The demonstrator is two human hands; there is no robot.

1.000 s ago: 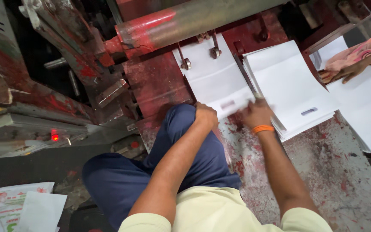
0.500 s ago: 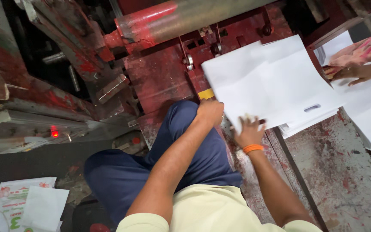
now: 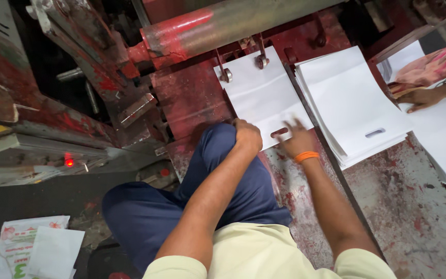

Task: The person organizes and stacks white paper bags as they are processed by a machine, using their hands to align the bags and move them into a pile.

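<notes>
Bag: your thin white bag with a cut-out handle [image 3: 261, 98] looks light and floppy; hold its near edge.
Right hand [image 3: 293, 138]: open, flat on it.
Left hand [image 3: 247, 135]: a fist on your knee, holding nothing.

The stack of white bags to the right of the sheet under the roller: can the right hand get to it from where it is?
Probably yes. The right hand rests on the single sheet, right beside the stack of white bags, with nothing between them.

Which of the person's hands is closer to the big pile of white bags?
Right. The right hand rests on the single bag just beside the pile; the left hand sits farther away, on the knee.
</notes>
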